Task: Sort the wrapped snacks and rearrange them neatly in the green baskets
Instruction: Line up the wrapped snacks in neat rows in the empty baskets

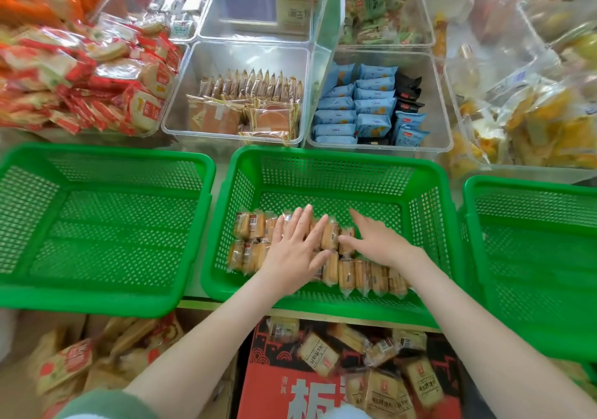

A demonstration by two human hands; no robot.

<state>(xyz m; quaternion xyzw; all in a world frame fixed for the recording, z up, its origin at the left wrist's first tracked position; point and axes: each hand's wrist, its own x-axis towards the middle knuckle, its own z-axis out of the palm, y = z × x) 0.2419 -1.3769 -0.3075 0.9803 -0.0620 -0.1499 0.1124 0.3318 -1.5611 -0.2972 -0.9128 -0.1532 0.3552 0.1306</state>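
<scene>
Pressing flat on the wrapped snacks (248,229), the left hand (295,241) lies open, fingers straight and pointing far, across the middle of the two rows in the middle green basket (339,156). The right hand (379,241) is open too, fingers spread and gripping nothing, and its thumb seems to rest against the last pack (347,234) at the right end of the far row.

Both rows run left to right in the basket's near half. Each pack appears to stand on edge, its long axis near to far. The far row ends at that last pack, while the near row (371,276) reaches further right, passing under the right wrist. The unfilled stretch therefore lies just right of the last pack, on the far side of the near row, and the right hand is judged the nearer one to it. Loose packs (318,354) of the same kind lie in the red box (274,370) below the basket's near rim.
</scene>
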